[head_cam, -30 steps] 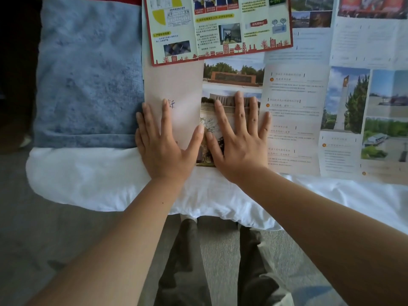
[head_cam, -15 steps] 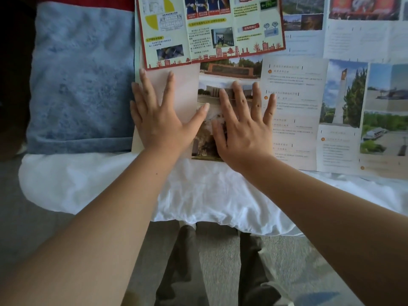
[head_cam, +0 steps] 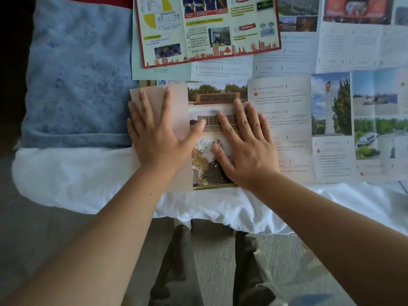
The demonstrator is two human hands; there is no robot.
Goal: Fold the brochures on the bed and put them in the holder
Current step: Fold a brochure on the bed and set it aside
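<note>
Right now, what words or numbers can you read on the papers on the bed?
Red-bordered cream brochure: Chinese print, too blurred to read.
Long white brochure with landscape photos: Chinese print, too small to read.
No text can be quoted.

Soft daylight brightens the white sheet (head_cam: 66,173) and the frame's right side. The upper left corner falls black and the floor (head_cam: 33,239) lies dim. Edges bow from the wide lens. Small print on the brochures (head_cam: 287,120) is blurred.
</note>
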